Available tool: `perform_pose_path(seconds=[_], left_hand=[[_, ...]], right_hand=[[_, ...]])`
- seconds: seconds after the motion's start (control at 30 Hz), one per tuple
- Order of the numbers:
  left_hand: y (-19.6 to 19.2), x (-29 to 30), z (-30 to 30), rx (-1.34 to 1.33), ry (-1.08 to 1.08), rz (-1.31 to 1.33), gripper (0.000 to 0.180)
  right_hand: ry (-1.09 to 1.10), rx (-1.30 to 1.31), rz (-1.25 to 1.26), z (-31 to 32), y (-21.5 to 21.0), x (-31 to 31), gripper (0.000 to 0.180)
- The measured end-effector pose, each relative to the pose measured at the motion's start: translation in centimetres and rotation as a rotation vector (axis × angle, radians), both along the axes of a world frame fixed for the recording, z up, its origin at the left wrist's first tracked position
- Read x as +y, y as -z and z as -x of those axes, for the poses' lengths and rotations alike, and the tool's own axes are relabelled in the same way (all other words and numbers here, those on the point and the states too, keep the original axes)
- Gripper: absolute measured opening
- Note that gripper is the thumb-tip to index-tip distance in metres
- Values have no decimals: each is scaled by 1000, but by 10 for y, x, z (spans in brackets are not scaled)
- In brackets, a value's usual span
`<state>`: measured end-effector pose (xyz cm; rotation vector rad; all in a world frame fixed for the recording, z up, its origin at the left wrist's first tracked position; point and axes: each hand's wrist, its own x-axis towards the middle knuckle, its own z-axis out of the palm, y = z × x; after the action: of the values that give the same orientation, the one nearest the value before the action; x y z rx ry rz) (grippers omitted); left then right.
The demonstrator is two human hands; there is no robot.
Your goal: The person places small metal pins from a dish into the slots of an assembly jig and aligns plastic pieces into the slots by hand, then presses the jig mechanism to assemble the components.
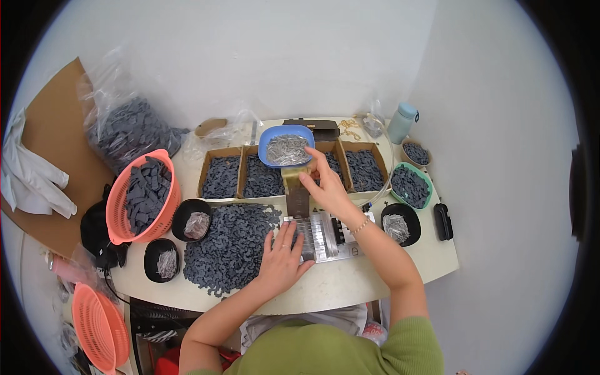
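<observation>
My left hand (pixel 281 265) lies with its fingers stretched out on the left end of a metal fixture (pixel 324 237) with a ribbed plate. Over the fixture's far side, my right hand (pixel 326 187) has thumb and index finger apart. Its index fingertip is at the right rim of a blue tray (pixel 269 155), and I see nothing held in it. Thin silvery pins (pixel 286 149) fill the tray, which sits raised on a brownish block (pixel 297 199). Left of my left hand spreads a heap of small dark grey pieces (pixel 228 250).
Cardboard boxes (pixel 220 178) of grey pieces line the back. Black bowls (pixel 401 224) with pins stand on both sides. A coral basket (pixel 175 187), a green bowl (pixel 427 181), a blue bottle (pixel 401 125) and a black case (pixel 443 222) surround the work area. A clear hose (pixel 390 169) curves behind.
</observation>
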<state>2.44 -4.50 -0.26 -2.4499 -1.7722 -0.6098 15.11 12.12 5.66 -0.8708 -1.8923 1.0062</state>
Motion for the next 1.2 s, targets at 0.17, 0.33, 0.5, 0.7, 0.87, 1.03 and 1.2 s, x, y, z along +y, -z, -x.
perform_pose_path(seconds=[0.17, 0.33, 0.5, 0.7, 0.87, 1.03, 1.2], left_hand=[[-23, -14, 22, -321, -77, -61, 43], [-27, -33, 53, -413, -187, -147, 36], [-19, -33, 62, -435, -155, -86, 36], [-24, -24, 55, -427, -40, -59, 34], [-21, -21, 56, -353, 22, -20, 35], [-14, -13, 51, -271, 109, -9, 35], [-5, -7, 22, 7, 208, -76, 31]], right_hand=[[-6, -234, -849, -27, -8, -53, 44], [-145, -480, -1116, -49, 30, -118, 25], [-189, -672, -981, -50, 48, -144, 36], [-167, -758, -1049, -43, 44, -152, 35], [-149, -700, -1070, -44, 49, -144, 34], [-100, -438, -1144, -47, 37, -109, 34], [103, -155, -537, -15, 4, -29, 41]])
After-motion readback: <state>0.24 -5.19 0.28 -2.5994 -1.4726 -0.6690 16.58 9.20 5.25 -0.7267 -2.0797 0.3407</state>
